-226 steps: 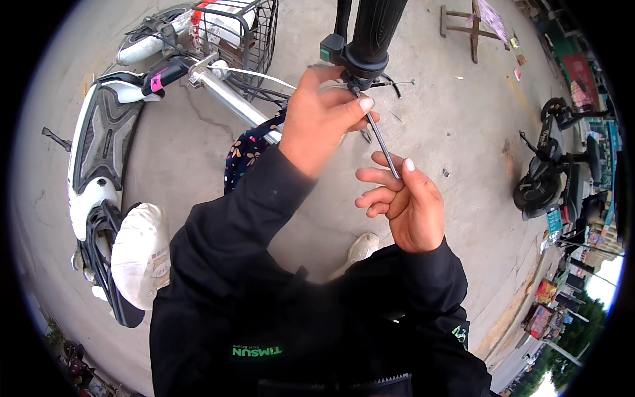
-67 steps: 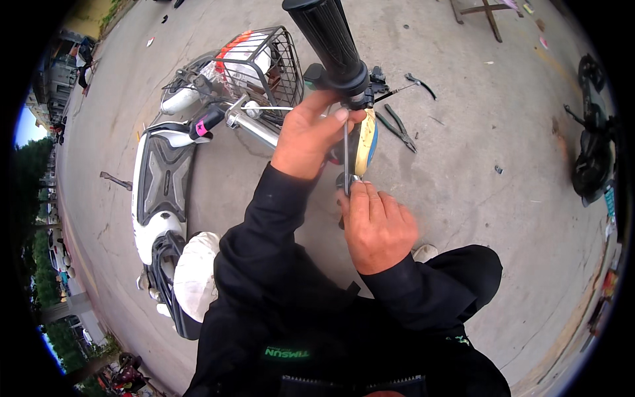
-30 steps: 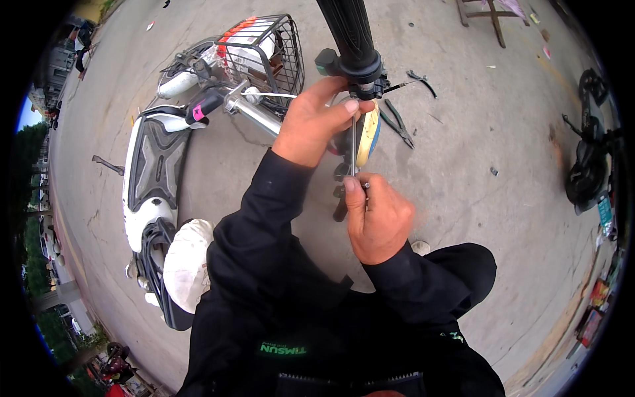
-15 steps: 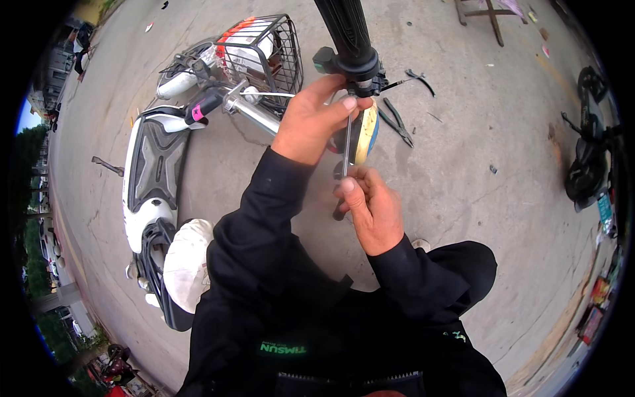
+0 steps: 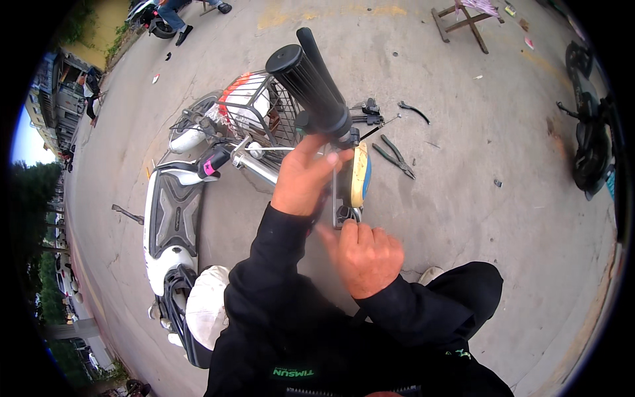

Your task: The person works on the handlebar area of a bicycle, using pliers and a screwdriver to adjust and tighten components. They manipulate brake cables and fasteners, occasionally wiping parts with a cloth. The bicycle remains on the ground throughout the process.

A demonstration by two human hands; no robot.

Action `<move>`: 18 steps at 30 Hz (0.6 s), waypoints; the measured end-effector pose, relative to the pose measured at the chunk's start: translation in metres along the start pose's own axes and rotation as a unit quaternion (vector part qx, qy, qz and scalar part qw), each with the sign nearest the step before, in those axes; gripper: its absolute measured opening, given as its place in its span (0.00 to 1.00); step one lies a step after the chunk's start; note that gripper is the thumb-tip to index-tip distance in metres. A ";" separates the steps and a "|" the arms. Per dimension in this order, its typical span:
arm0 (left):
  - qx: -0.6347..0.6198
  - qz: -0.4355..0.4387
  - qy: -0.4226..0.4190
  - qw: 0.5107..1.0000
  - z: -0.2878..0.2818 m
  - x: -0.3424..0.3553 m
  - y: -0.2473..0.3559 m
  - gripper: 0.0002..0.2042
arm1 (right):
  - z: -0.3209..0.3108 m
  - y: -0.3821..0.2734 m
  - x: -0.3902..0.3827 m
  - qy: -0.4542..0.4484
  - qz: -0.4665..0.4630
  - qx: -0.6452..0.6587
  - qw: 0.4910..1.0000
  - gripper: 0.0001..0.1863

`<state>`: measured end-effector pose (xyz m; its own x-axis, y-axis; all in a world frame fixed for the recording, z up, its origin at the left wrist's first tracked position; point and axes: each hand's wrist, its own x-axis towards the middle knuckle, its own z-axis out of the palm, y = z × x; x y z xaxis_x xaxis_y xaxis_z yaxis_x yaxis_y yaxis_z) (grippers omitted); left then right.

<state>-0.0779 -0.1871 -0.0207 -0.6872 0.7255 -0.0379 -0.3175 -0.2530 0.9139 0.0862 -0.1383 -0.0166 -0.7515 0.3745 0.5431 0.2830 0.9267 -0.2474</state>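
A black ribbed handlebar grip [image 5: 305, 83] points up and away in front of me, with a black lever [image 5: 317, 59] alongside. My left hand [image 5: 297, 182] is closed around the bar's fittings at the base of the grip, thumb and fingers pinched. From those fingertips a screwdriver [image 5: 334, 192], its thin metal shaft showing, runs down towards me. My right hand [image 5: 367, 258] is curled at its lower end, knuckles up and thumb blurred. That hand hides the tool's handle. Just right of the shaft is a rounded yellow and blue part [image 5: 359, 175].
Pliers [image 5: 395, 159] and a curved black tool [image 5: 415, 112] lie on the concrete beyond, near black fittings [image 5: 368, 114]. To the left stands a white scooter [image 5: 173, 212] with a wire basket [image 5: 264, 109]. A dark scooter [image 5: 589, 132] is at the right, a folding stool [image 5: 466, 26] at far right.
The view has shifted, so the grip's end now shows. My right hand has turned knuckles up and moved lower along the tool; its handle, visible before, is now hidden.
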 end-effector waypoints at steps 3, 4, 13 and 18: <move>0.010 -0.011 0.015 1.000 0.003 -0.001 0.001 0.23 | 0.001 0.003 0.000 0.035 0.010 0.004 0.999 0.22; 0.017 -0.013 0.021 1.000 0.002 -0.002 -0.001 0.23 | -0.001 0.003 -0.001 0.033 0.004 0.005 0.999 0.22; 0.024 0.009 0.003 1.000 0.002 -0.001 -0.001 0.25 | 0.003 -0.002 0.001 0.011 0.025 0.091 0.995 0.21; 0.032 0.002 -0.001 0.999 0.001 -0.002 0.001 0.26 | 0.001 -0.001 0.007 -0.052 0.121 0.322 0.937 0.18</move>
<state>-0.0762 -0.1877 -0.0188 -0.6875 0.7254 -0.0342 -0.2722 -0.2138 0.9382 0.0799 -0.1366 -0.0128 -0.7758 0.5349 0.3347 0.0596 0.5902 -0.8051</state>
